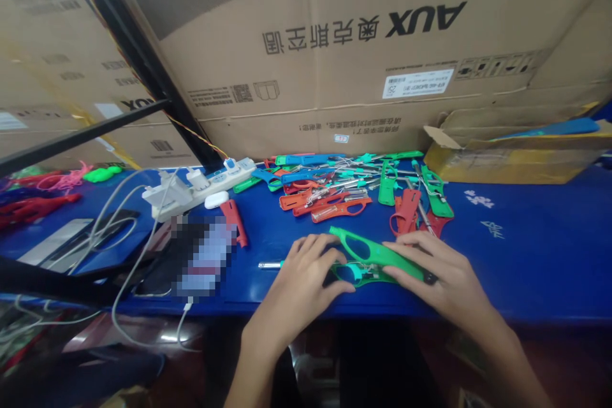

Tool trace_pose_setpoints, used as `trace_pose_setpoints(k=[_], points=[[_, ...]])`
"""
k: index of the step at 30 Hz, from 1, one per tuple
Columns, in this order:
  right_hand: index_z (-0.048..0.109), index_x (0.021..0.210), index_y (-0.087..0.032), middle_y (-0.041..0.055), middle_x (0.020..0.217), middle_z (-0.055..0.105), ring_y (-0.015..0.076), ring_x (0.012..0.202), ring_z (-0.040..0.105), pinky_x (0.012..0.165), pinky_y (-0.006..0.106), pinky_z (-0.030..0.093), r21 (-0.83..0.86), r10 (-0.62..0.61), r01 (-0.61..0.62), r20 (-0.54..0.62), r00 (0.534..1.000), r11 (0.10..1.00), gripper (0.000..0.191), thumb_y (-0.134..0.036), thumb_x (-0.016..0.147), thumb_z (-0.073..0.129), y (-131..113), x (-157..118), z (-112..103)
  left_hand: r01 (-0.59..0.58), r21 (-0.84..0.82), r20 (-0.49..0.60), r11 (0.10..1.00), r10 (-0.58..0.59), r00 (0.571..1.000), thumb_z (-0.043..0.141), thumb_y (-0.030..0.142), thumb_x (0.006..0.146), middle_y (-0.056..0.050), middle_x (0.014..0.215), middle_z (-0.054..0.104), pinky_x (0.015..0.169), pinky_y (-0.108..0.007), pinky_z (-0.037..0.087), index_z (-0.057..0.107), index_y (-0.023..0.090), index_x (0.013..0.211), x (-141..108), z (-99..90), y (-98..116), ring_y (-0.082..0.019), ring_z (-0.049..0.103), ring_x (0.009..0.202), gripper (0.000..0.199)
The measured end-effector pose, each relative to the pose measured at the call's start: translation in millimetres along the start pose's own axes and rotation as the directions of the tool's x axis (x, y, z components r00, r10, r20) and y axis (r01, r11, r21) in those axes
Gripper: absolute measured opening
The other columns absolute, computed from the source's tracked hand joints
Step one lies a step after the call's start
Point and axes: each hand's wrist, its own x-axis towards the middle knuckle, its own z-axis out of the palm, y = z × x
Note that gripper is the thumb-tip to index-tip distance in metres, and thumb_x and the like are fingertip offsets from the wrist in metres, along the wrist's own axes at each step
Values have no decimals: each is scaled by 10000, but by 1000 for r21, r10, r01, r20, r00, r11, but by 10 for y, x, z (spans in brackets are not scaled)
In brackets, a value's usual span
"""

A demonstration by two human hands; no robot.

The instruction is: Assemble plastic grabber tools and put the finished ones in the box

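Near the table's front edge, my left hand (301, 277) is closed around the nozzle end of an opened green utility lighter (366, 275). Its metal tube (268, 264) sticks out to the left past my fingers, and a turquoise trigger and thin wires show inside. My right hand (442, 274) pinches a green shell half (377, 254) between thumb and fingers, tilted over the open lighter with its narrow end raised to the left. A black piece (430, 278) shows at the right end under my right hand. Whether the halves touch there is hidden.
Behind my hands lies a pile of orange, blue and green lighter parts (329, 194). An open carton (507, 162) stands back right. To the left are a white power strip (205, 188), cables, a phone (205, 258) and a red shell piece (234, 223). Large cardboard (325, 64) walls the back.
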Motion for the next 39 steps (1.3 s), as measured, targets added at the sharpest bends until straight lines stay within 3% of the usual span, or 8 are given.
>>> trace_pose_setpoints(k=[5, 8, 10, 16, 39], points=[[714, 1131, -209, 67, 1025, 678, 181, 877, 618, 749, 301, 517, -28, -6, 8, 81, 997, 1000, 244, -338, 930, 667, 0, 34, -26, 37, -31, -150, 999, -41, 988, 731, 511, 840, -56, 1267, 640, 989, -440, 441, 600, 248, 1229, -161, 48, -63, -276, 572, 1171, 487], [710, 1156, -242, 56, 1050, 674, 180, 891, 606, 736, 298, 505, -40, -17, 24, 163, 987, 999, 266, -379, 935, 655, 2, 47, -19, 80, -59, -285, 995, -94, 954, 679, 447, 913, -58, 1293, 643, 961, -408, 445, 564, 260, 1307, -242, 73, -158, -253, 583, 1166, 450], [707, 1163, -250, 50, 1052, 672, 180, 905, 600, 744, 298, 502, -31, -28, 35, 200, 979, 999, 276, -394, 934, 656, -1, 51, -15, 57, -60, -318, 997, -73, 945, 637, 360, 963, -56, 1275, 657, 946, -395, 446, 579, 263, 1305, -259, 91, -213, -244, 582, 1159, 361], [701, 1163, -252, 48, 1062, 669, 182, 926, 590, 754, 300, 494, -17, -7, 11, 241, 971, 1000, 271, -390, 933, 660, -13, 50, -12, -8, -50, -291, 999, -7, 957, 584, 213, 993, -35, 1195, 704, 921, -402, 458, 679, 253, 1149, -247, 151, -245, -238, 571, 1112, 187], [697, 1099, -251, 56, 1055, 668, 197, 944, 607, 767, 324, 533, -2, 57, -59, 292, 955, 998, 209, -361, 932, 639, -62, 67, -41, 25, -94, -276, 995, -50, 960, 627, 199, 963, -47, 1093, 735, 868, -413, 491, 711, 213, 1057, -231, 159, -194, -251, 594, 1060, 126]])
